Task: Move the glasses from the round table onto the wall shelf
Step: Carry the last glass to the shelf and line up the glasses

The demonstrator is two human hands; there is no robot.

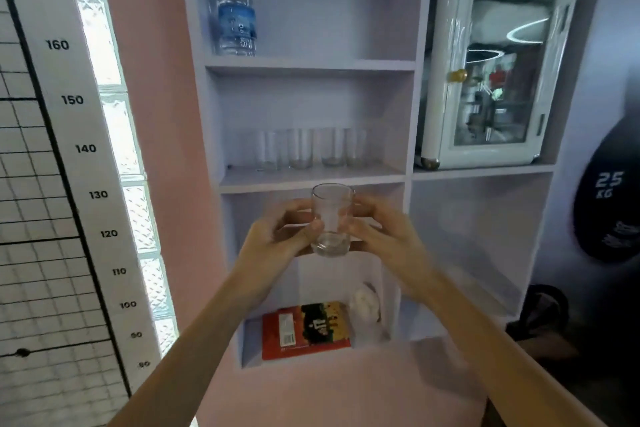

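Lilac wall shelf (311, 180) ahead, a row of clear glasses (301, 149) already standing on its middle board. One glass (331, 220) is upright in mid-air just below that board's front edge, left hand (277, 239) and right hand (384, 236) both closed on its sides. Judged light, rigid, smooth and breakable; best taken around the lower wall, never by the rim.

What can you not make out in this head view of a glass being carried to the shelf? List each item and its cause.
- Round table: outside the frame.
- Glasses on the shelf: blurred, so an exact count is uncertain.
- Fingers of the left hand and right hand: partly hidden behind the held glass.
- Mini fridge contents: hidden by reflections.
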